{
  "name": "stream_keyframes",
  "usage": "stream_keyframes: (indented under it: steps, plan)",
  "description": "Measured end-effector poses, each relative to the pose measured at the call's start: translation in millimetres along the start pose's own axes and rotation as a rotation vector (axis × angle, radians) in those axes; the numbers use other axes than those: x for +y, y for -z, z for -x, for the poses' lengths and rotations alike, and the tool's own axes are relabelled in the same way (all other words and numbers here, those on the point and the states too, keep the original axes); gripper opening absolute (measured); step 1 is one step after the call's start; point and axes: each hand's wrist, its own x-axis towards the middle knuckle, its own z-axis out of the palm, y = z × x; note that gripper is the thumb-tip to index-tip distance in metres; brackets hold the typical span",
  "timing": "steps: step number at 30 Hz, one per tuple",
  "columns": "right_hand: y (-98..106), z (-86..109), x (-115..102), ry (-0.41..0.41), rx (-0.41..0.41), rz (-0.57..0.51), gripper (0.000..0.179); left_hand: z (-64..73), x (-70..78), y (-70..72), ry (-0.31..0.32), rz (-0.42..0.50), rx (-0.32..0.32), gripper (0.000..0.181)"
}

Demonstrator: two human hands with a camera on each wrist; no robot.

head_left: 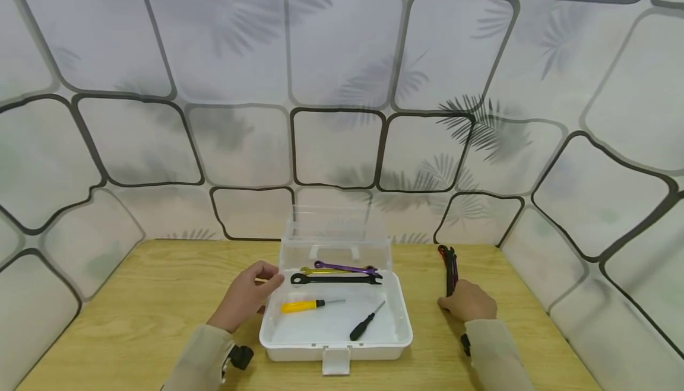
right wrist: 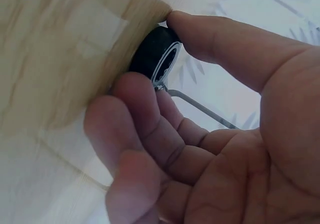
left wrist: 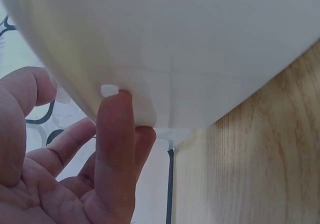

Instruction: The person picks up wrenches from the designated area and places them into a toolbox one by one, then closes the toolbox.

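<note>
The right hand [head_left: 470,301] grips the near end of the black-and-red metal wrenches [head_left: 450,269], which lie on the wooden table [head_left: 427,320], to the right of the open white plastic toolbox [head_left: 336,353]. How many it has hold of cannot be told. The left hand [head_left: 246,296] lightly holds the toolbox's left rim, thumb and fingers about its edge.

Hazards:
1. Slip. The right grip is at one end only; a lift with unequal pressure could let a wrench swing or drop.
2. Shift. A hard pull by the left hand could drag the toolbox.
3. Lid strike. The clear plastic lid [head_left: 336,254] stands raised at the rear; a bump could tip it shut.
4. Tangling. Inside, the purple wrench [head_left: 344,268] lies across the yellow wrench [head_left: 323,271]; tools dropped there could snag.
</note>
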Motion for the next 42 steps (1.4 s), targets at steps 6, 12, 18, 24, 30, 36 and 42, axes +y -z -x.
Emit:
stream_keyframes:
  steps: [6, 12, 18, 24, 30, 36, 42]
  plan:
    - [2.1, -0.7, -1.1, -0.002, -0.015, 0.001, 0.036, -0.6, 1.2, 0.8, -0.008, 0.002, -0.002, 0.033]
    - [-1.5, -3.0, 0.8, -0.008, -0.059, 0.011, 0.036, -0.2, 1.0, 1.4, -0.007, -0.008, 0.001, 0.032]
    - [-5.5, -4.5, 1.2, -0.011, -0.109, 0.037, 0.047, 0.3, 0.9, 0.9, -0.010, -0.003, -0.005, 0.032]
    - [-4.4, -2.4, -1.7, 0.002, -0.103, 0.047, 0.051, 0.2, 0.7, 0.6, -0.011, 0.002, -0.006, 0.034]
    - [-4.4, -0.7, -2.1, 0.003, -0.068, 0.011, 0.039, 0.4, 0.2, 0.9, -0.012, 0.009, -0.007, 0.035]
    - [-1.7, 1.8, -1.3, -0.012, -0.048, -0.039, 0.037, 0.7, 1.6, 0.2, -0.002, 0.005, -0.005, 0.032]
    - [-0.8, 0.9, 0.5, -0.013, -0.035, -0.091, 0.034, 0.2, 1.2, -0.4, 0.004, -0.001, -0.005, 0.033]
